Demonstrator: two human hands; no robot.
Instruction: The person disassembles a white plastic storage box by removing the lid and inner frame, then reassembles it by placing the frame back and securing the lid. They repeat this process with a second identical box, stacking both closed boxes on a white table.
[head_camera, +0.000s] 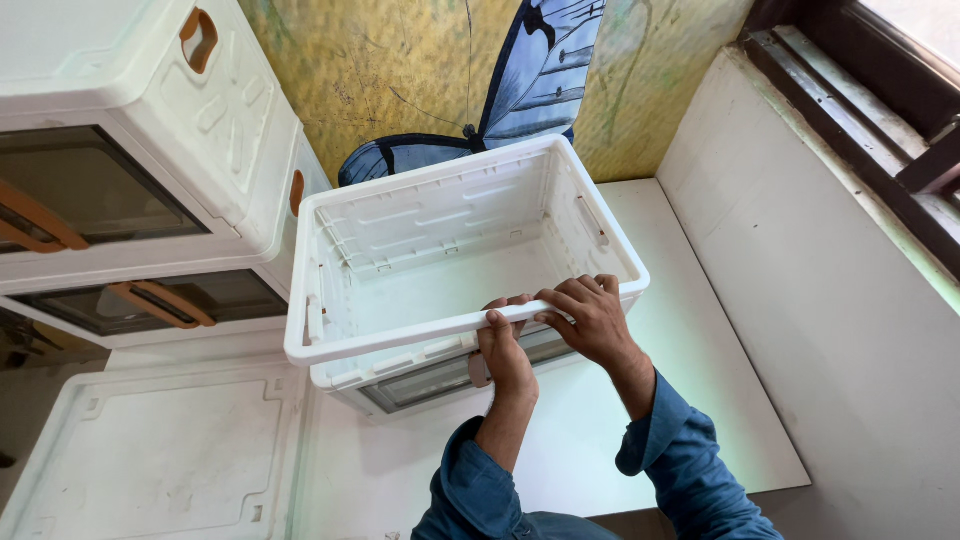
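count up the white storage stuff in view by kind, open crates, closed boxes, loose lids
Open white crate, held at its near rim by the left hand and right hand: 1
Closed white boxes with dark front panels, upper box stacked on lower box: 2
Loose white lid lying flat: 1
Total: 4

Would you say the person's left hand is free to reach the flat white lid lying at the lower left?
Probably yes: the left hand grips the white crate rim, and nothing lies between it and the lid.
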